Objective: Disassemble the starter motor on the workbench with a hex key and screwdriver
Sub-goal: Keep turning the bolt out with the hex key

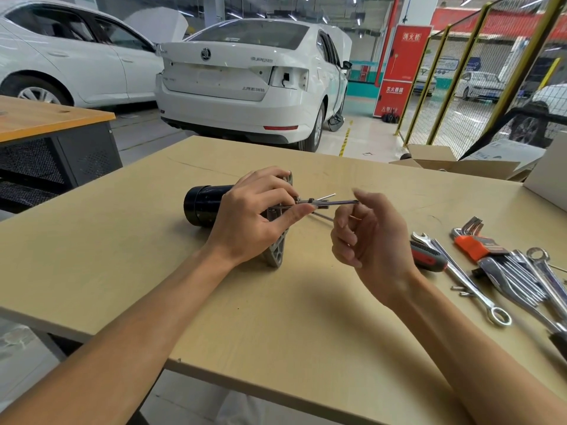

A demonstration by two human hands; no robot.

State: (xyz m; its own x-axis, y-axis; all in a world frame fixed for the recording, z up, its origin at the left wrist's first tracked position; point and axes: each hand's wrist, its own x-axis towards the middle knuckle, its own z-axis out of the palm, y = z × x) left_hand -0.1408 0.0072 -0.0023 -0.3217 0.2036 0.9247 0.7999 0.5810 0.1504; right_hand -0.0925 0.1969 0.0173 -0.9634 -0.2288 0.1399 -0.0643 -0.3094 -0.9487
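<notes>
The starter motor [201, 207] lies on its side on the workbench [153, 256], black cylinder pointing left, grey cast end bracket [277, 250] to the right. My left hand [254, 216] lies over the motor body and pinches a long thin bolt [334, 203] that sticks out of the bracket toward the right. Two more thin rods [325, 216] show beside it. My right hand [368, 231] hovers just right of the bolt's tip, fingers loosely curled, holding nothing. A red-and-black screwdriver handle [428, 257] lies behind my right hand.
An orange hex key set [472, 242] and several wrenches [478, 286] lie at the bench's right side. Small screws [460, 290] rest near them. Cardboard boxes [460, 165] stand at the far right edge. White cars are parked beyond the bench.
</notes>
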